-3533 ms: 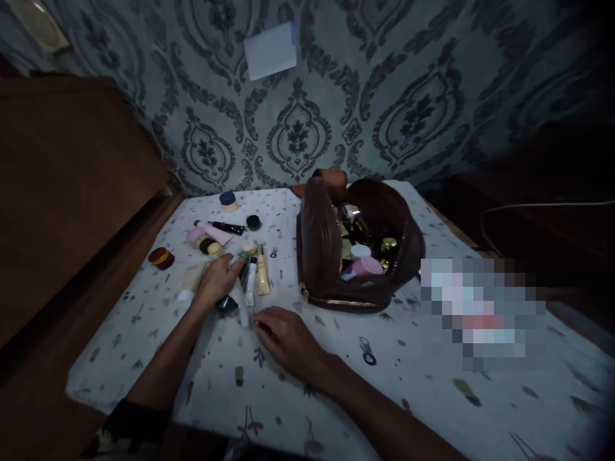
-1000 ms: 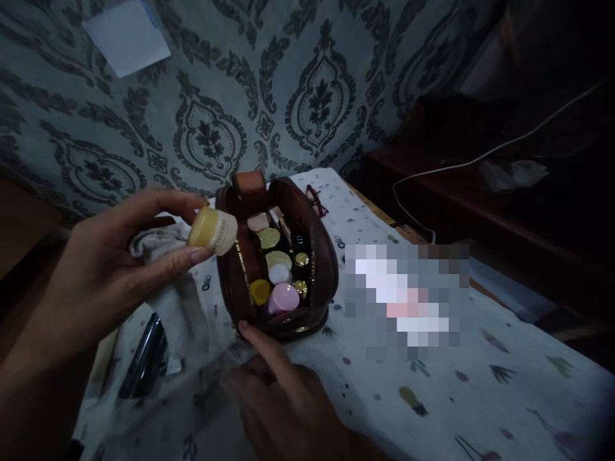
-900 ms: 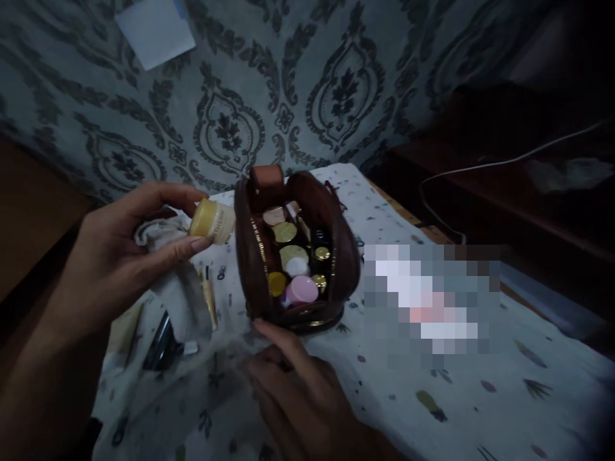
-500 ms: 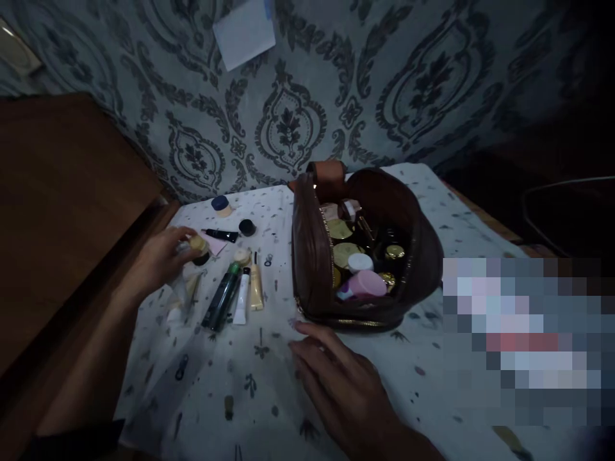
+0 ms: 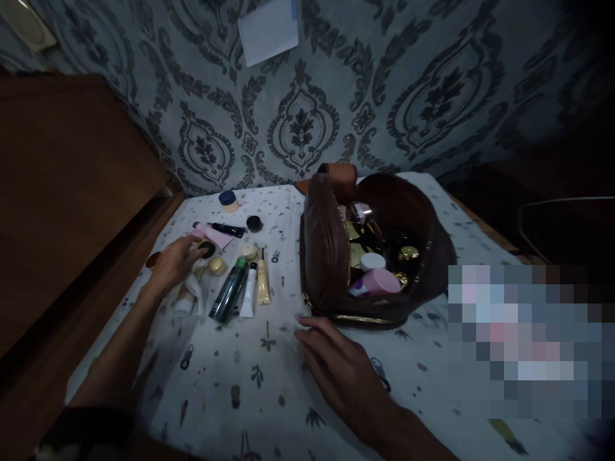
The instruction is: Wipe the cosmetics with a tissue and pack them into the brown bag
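My left hand point(image 5: 179, 261) is at the left of the cloth, its thumb and fingers closed on a small dark round jar point(image 5: 207, 249). Close by lies a small gold-lidded jar point(image 5: 218, 266). Behind the fingers are a pink tube point(image 5: 216, 237) and a black tube point(image 5: 229, 230). Under my wrist sit pale tubes point(image 5: 185, 301), partly hidden. A dark green bottle point(image 5: 228, 291), a white tube point(image 5: 248, 291) and a yellow tube point(image 5: 263, 282) lie side by side. My right hand point(image 5: 339, 358) rests with fingers stretched out, just in front of the open brown bag point(image 5: 324, 250).
Inside the bag are a pink-capped container point(image 5: 379, 282), a white lid point(image 5: 373, 261) and several gold-topped items. A blue-lidded jar point(image 5: 229, 201) and a black lid point(image 5: 254, 223) stand toward the wall. A wooden cabinet point(image 5: 72, 192) borders the left side.
The gold-lidded jar now lies on the cloth, apart from my left fingers, which are on the dark jar. The view has shifted slightly; my right hand stays by the bag.
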Demonstrator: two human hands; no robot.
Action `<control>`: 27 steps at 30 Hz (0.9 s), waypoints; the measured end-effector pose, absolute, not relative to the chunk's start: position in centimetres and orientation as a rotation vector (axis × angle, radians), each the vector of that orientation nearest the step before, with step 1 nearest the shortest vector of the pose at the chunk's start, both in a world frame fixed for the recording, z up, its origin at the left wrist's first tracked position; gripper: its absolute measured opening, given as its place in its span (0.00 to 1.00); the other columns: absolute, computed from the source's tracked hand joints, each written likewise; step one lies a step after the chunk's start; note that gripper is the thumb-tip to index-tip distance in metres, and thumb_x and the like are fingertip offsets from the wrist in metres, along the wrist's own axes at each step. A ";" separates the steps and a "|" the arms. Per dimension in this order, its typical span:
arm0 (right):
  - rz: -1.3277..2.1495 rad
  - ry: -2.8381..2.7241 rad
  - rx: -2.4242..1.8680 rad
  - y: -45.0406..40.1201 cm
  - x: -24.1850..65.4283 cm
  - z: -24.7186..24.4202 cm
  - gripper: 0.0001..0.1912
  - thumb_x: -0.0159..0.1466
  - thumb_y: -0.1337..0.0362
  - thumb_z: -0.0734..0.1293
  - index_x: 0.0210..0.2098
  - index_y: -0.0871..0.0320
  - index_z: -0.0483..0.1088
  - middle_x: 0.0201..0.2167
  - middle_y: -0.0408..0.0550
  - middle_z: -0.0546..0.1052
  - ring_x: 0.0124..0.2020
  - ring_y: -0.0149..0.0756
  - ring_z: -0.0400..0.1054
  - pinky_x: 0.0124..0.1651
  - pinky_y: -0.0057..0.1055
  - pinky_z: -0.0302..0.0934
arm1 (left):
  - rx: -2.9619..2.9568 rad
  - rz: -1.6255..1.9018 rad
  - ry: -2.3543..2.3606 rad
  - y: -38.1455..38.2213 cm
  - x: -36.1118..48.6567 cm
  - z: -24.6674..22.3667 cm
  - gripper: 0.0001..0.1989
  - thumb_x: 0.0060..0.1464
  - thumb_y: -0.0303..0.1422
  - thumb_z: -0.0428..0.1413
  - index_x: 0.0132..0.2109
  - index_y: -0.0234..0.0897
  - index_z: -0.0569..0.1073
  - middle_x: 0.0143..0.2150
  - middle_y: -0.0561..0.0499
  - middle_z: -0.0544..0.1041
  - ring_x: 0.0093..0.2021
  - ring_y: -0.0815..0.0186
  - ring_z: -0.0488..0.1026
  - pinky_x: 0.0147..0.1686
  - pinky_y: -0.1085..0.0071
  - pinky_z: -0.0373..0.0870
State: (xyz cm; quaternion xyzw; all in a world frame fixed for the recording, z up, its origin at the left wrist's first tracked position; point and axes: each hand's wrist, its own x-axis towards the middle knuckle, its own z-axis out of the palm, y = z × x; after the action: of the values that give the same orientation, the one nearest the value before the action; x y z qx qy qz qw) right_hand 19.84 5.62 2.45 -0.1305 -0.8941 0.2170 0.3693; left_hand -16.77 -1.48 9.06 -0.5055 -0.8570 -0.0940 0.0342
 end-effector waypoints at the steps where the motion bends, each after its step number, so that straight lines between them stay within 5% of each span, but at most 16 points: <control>1: 0.569 -2.296 -0.336 5.6 19.8 2.4 0.11 0.68 0.74 0.58 0.46 0.59 0.69 0.45 0.58 0.77 0.45 0.41 0.77 0.42 0.35 0.75 | -1.471 -0.202 -2.652 -1.3 -17.1 9.1 0.23 0.61 0.48 0.49 0.54 0.40 0.72 0.51 0.43 0.77 0.49 0.53 0.75 0.47 0.62 0.69; 12: 0.649 -2.293 -0.359 5.8 19.7 2.1 0.12 0.67 0.74 0.59 0.46 0.57 0.69 0.44 0.55 0.76 0.44 0.41 0.76 0.40 0.37 0.75 | -1.249 0.105 -2.715 0.6 -15.4 9.2 0.24 0.63 0.45 0.47 0.61 0.38 0.64 0.54 0.37 0.74 0.48 0.46 0.76 0.41 0.58 0.71; 20: 0.686 -2.316 -0.305 5.9 19.6 2.1 0.12 0.68 0.73 0.59 0.47 0.57 0.69 0.43 0.54 0.76 0.43 0.40 0.75 0.41 0.36 0.74 | -1.688 -0.052 -2.529 9.6 -13.3 10.0 0.23 0.63 0.39 0.51 0.63 0.40 0.65 0.57 0.41 0.73 0.56 0.52 0.71 0.52 0.62 0.67; 27: 0.738 -2.301 -0.318 6.2 19.7 2.1 0.11 0.68 0.73 0.58 0.45 0.58 0.69 0.40 0.53 0.76 0.41 0.38 0.74 0.40 0.33 0.73 | -1.748 -0.017 -2.568 13.6 -13.4 7.6 0.21 0.60 0.38 0.54 0.59 0.42 0.69 0.53 0.42 0.76 0.55 0.51 0.72 0.51 0.61 0.68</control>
State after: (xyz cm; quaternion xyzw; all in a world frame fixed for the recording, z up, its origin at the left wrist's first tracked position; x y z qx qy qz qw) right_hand 19.74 6.18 2.15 -0.1225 -0.8862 0.2842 0.3448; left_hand -13.38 13.64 7.64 -0.5626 -0.8265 -0.0054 0.0176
